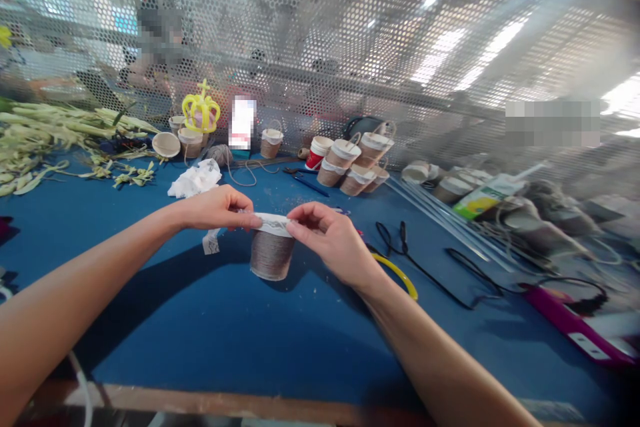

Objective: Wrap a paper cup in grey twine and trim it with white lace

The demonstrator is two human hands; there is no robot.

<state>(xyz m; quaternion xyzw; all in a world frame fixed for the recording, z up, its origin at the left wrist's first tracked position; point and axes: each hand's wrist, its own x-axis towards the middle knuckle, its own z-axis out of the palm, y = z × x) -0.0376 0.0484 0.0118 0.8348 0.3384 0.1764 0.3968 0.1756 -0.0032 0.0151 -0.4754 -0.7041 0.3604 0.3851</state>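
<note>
A small cup [271,257] wrapped in grey-brown twine is upright in the middle of the view. White lace ribbon [273,222] runs around its rim, and a loose lace tail [211,242] hangs down to the left. My left hand [220,208] is closed, thumb and fingers pinching the lace at the rim's left side. On the opposite side my right hand [333,237] presses thumb and forefinger on the lace at the rim. The far side of the cup is hidden.
Finished twine cups [345,153] with handles are stacked behind, beside a red paper cup [317,153]. Crumpled white lace [196,178], a yellow crown [201,109] and pale plant-like strips [60,130] lie left. Black cables [425,270] and a purple power strip [575,327] lie right.
</note>
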